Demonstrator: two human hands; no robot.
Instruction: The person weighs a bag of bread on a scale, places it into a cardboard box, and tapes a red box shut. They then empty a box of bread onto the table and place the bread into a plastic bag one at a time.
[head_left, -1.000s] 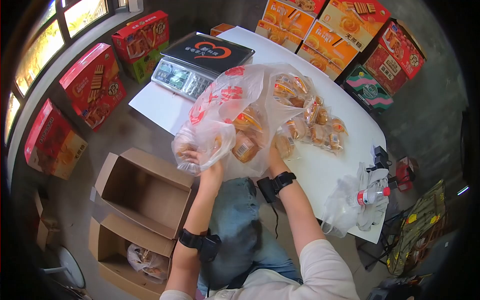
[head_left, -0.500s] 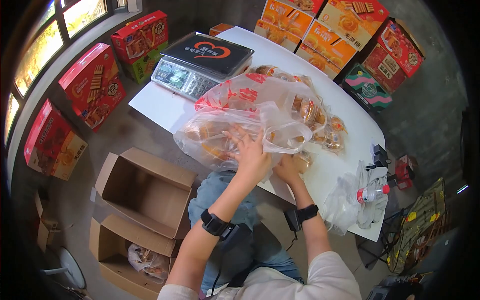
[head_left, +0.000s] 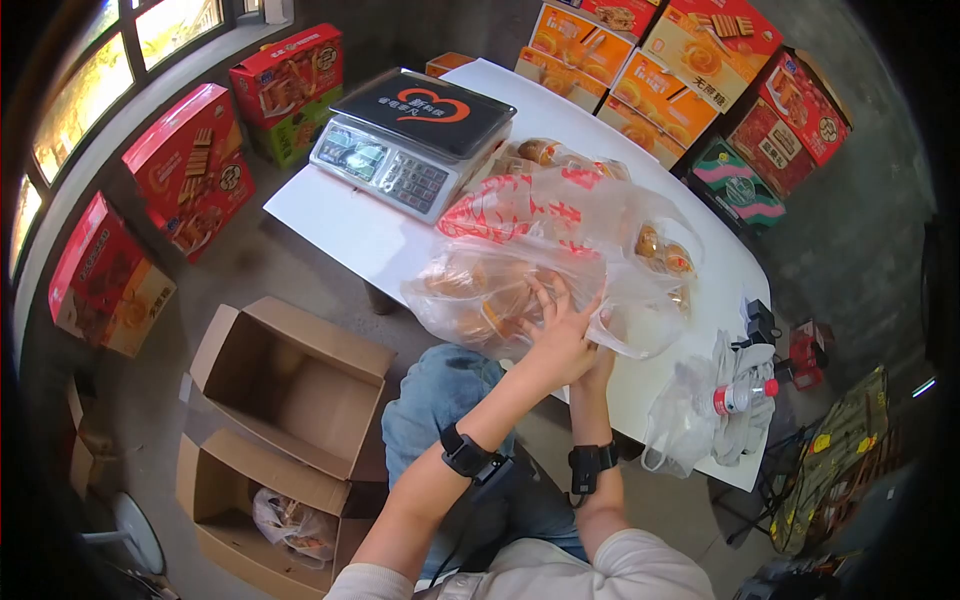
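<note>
Pressing plastic bag point(head_left: 540, 250) | left hand point(head_left: 555, 335) fingers spread | right hand point(head_left: 598, 362) hidden, grip unclear

Bag point(head_left: 540, 250) w/ snack packs: held up off table 1.0 s ago, now down on table edge point(head_left: 330, 215), flattened, nearer the scale point(head_left: 415, 135). Left hand point(head_left: 560, 330): was gripping bag's left side from below, now spread flat on top of bag. Right hand point(head_left: 598, 362): mostly hidden under left, at bag's near edge. Loose packs once spread right of bag now mostly covered by it.
</note>
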